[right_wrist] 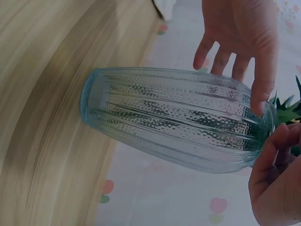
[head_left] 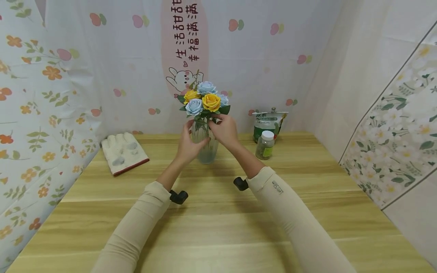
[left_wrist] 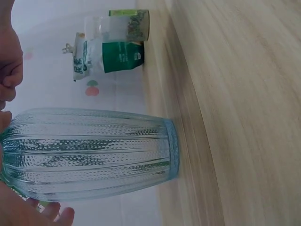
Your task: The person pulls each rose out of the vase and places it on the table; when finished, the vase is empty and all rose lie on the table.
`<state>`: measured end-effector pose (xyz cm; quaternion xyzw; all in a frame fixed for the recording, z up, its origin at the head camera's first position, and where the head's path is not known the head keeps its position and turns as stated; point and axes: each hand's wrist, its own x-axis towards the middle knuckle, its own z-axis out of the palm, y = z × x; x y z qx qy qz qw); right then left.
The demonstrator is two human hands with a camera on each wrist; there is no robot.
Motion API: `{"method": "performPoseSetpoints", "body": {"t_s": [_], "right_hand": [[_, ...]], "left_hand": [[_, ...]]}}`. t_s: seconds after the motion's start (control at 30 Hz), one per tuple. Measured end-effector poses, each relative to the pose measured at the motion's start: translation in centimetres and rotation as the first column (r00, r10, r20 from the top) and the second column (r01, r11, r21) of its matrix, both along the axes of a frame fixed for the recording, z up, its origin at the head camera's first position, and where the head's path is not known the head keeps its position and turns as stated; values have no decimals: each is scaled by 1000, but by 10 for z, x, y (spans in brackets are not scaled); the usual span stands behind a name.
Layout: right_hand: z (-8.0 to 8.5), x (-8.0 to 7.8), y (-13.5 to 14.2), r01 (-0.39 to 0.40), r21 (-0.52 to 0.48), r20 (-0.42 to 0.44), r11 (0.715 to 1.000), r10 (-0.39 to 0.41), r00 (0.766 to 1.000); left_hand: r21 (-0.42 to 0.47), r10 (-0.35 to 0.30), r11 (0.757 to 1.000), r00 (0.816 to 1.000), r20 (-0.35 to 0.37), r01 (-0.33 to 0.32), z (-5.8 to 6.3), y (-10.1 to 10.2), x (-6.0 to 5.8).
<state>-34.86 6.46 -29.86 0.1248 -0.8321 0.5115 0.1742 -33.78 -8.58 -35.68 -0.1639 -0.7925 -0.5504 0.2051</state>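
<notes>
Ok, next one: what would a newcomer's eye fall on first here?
Probably the pale blue and yellow roses, clustered at the mouth of a ribbed clear glass vase between the left hand and right hand. Behind, dark Chinese lettering marks a pink patch on the white curtain. A cream cloth glove with a red hem lies far left on the wooden table.

Both arms are reaching well forward now, the cream-sleeved left forearm [head_left: 133, 231] and right forearm [head_left: 293, 216] slanting inward, bare at the wrists, bringing the two grips close together. Look at the left grip [head_left: 189, 146]: curved to hold, fingers [right_wrist: 221, 61] spread with gaps between, thumb set apart. And the right grip [head_left: 226, 131], slightly higher, has its fingers bent, thumb near forefinger!
</notes>
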Motion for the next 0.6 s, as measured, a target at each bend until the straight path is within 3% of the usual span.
{"method": "performPoseSetpoints", "body": {"t_s": [0.3, 0.6], "right_hand": [[1, -10, -2, 15, -81, -8, 997, -15, 1000], [3, -8, 0, -13, -136, -86, 991, 1, 996]], "left_hand": [[-4, 43, 999, 999, -5, -43, -1, 4, -4], [5, 78, 997, 996, 43, -79, 1, 7, -7]]}}
